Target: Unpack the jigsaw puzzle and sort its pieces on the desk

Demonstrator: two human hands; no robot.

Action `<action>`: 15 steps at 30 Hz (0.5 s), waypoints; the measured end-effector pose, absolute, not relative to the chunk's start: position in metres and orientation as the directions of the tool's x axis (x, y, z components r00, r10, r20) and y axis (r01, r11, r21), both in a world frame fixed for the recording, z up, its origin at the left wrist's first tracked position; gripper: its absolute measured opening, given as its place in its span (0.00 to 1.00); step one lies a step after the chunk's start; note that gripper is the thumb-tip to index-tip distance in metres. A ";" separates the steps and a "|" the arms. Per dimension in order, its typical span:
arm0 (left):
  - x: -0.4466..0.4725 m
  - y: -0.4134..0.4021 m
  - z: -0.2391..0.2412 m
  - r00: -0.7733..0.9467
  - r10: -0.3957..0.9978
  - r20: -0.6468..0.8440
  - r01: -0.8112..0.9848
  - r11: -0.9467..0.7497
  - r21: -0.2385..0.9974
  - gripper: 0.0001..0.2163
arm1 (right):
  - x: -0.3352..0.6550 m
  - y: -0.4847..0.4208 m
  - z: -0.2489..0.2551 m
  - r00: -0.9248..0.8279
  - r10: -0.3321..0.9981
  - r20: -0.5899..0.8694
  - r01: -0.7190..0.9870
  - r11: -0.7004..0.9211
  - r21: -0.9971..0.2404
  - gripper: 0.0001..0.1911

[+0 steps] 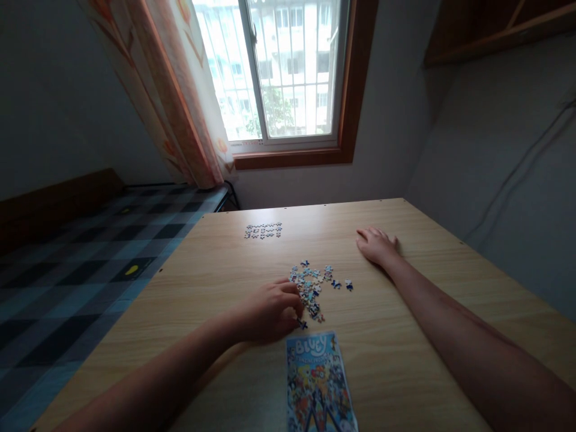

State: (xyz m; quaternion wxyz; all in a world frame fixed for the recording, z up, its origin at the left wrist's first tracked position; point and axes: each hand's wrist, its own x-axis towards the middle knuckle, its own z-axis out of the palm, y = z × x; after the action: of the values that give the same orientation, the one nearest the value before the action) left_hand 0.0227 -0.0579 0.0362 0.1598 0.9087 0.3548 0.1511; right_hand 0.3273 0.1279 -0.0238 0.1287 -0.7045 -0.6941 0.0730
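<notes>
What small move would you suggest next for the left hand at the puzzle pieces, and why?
Probably pinch one piece: the left hand touches the loose pile at its edge, while the right hand rests flat on the table, apart from it.

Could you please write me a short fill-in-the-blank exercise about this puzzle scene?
1. The left hand touches a loose pile of jigsaw ____.
2. The right hand, flat on the wooden table, holds ____.
3. The printed sheet at the near edge reads ____.

Missing words: pieces; nothing; Bluey
</notes>
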 end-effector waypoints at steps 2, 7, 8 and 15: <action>0.022 -0.057 0.035 0.705 0.690 0.161 0.573 -0.689 0.443 0.02 | 0.327 0.128 -0.024 0.025 0.997 0.078 0.960 -0.002 -0.279 0.26; 0.020 -0.056 0.045 0.706 0.694 0.141 0.497 -0.627 0.600 0.02 | 0.327 0.129 -0.024 0.028 0.996 0.080 0.960 -0.005 -0.279 0.26; 0.019 -0.055 0.047 0.670 0.730 0.135 0.505 -0.581 0.638 0.03 | 0.327 0.129 -0.024 0.028 0.996 0.079 0.960 -0.005 -0.280 0.26; -0.029 -0.014 0.043 0.029 0.941 0.337 0.644 -0.275 0.714 0.10 | 0.326 0.126 -0.022 0.023 0.997 0.070 0.962 -0.003 -0.275 0.26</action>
State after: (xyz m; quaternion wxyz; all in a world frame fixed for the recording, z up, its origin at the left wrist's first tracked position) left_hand -0.0290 -0.0141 0.0428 0.1870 0.6926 0.5722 0.3975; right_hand 0.3259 0.1263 -0.0223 0.1238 -0.7045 -0.6951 0.0721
